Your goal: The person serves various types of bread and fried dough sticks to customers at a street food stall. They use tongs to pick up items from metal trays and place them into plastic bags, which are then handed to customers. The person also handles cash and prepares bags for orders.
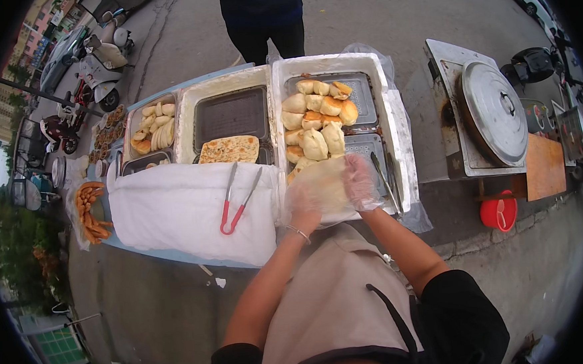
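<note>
My right hand [360, 180], in a clear plastic glove, has its fingers curled at the right edge of a translucent plastic bag [326, 186]. My left hand [303, 201] grips the bag's left side and is blurred. Whether anything is inside the bag is hard to tell. Both hands are over the near end of a white foam box [411, 174]. Beyond the bag, browned round buns [314, 143] are piled in that box, and the bag hides the nearest ones. Dark-handled tongs [384, 179] lean along the box's right side, close to my right hand.
Red-handled tongs [233, 210] lie on a white cloth [172, 204] at left. A flatbread [229, 149] rests in the neighbouring foam box [225, 82]. Fried dough sticks [90, 212] sit far left. A lidded pan [495, 112] stands right. A person [261, 13] stands opposite.
</note>
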Available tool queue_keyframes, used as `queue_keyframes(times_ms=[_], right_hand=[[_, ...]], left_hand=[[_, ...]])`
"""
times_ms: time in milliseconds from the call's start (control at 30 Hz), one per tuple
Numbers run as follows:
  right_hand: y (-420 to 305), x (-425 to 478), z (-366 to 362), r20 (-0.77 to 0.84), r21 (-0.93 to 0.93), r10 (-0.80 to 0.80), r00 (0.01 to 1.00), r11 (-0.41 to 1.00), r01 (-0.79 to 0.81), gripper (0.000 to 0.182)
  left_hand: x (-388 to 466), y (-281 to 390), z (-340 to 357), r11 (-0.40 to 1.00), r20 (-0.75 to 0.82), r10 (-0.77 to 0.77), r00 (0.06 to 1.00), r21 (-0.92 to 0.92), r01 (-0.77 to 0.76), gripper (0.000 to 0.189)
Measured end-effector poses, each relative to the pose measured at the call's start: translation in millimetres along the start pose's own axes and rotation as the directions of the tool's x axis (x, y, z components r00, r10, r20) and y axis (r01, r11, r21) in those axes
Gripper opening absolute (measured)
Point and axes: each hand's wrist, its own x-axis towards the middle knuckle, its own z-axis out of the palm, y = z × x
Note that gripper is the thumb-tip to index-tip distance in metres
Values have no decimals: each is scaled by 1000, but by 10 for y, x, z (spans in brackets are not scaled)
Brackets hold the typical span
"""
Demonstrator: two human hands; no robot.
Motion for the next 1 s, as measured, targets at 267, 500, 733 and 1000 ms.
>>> queue_keyframes(times_ms=[267,500,733,1000], right_hand=[[339,-89,-287,563,-661,185,805,686,305,22],[619,358,-234,658,-672,387,646,689,272,47],[494,278,-374,741,-617,358,567,697,366,76],[612,-45,-454,693,-469,167,702,843,262,75]], left_hand=[[414,222,69,859,603,-117,789,460,-224,31],[558,520,40,908,467,-169,868,416,-47,43],[380,219,456,934,288,-57,956,353,-51,46],[362,269,309,949,358,27,933,285,-137,41]])
